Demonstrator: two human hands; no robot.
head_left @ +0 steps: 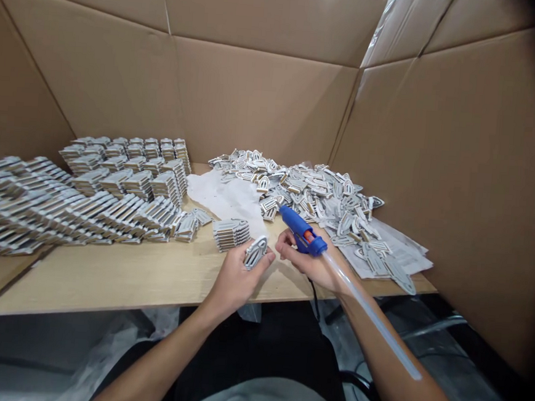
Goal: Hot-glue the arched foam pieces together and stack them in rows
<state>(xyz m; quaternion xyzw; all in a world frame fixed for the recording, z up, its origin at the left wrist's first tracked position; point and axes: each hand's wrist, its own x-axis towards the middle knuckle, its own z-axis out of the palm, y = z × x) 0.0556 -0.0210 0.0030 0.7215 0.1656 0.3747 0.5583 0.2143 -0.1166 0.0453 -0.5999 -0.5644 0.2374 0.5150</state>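
My left hand (238, 275) is closed on a small stack of flat grey-and-white shaped pieces (255, 251), held just above the front of the wooden table (127, 273). My right hand (311, 262) grips a blue hot glue gun (301, 229) with an orange trigger. Its nozzle points up and left, away from the held pieces. A long clear glue stick (369, 316) trails from the gun's back along my right forearm. A short ribbed stack of the same pieces (230, 233) lies on the table just left of my left hand.
Rows of stacked pieces (125, 174) fill the table's left and back. A loose heap of single pieces (314, 195) lies at right on white paper (223, 200). Cardboard walls (266, 101) enclose the table. A black cord (313, 294) hangs off the front edge.
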